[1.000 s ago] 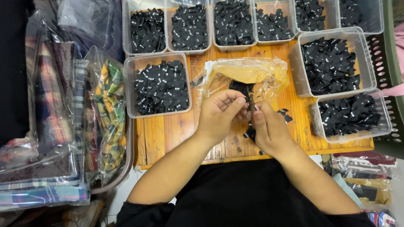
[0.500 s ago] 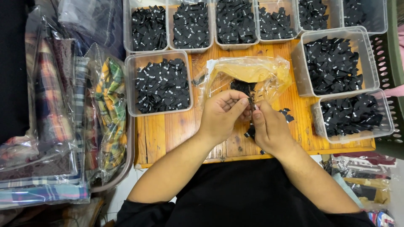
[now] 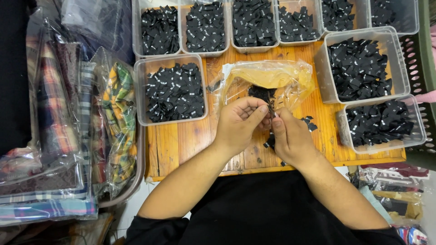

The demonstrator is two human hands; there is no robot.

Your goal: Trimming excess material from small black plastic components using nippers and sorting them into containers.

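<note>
My left hand [image 3: 238, 122] and my right hand [image 3: 290, 136] meet over the middle of a wooden board [image 3: 181, 149]. Between the fingertips of both hands sits a small black fabric label [image 3: 271, 110]. Just beyond them lies a crumpled clear plastic bag [image 3: 272, 79] with more black labels spilling from its mouth. A few loose black labels [image 3: 310, 123] lie on the board beside my right hand.
Several clear plastic tubs of black labels ring the board: one at the left [image 3: 171, 88], two at the right [image 3: 363, 63] [image 3: 381, 123], a row along the back [image 3: 254, 20]. Bagged plaid fabrics [image 3: 68, 127] are stacked at the left. A green basket [image 3: 420, 77] stands at the far right.
Both hands stay together at the same spot over the board; only the fingers have shifted slightly on the small label.
</note>
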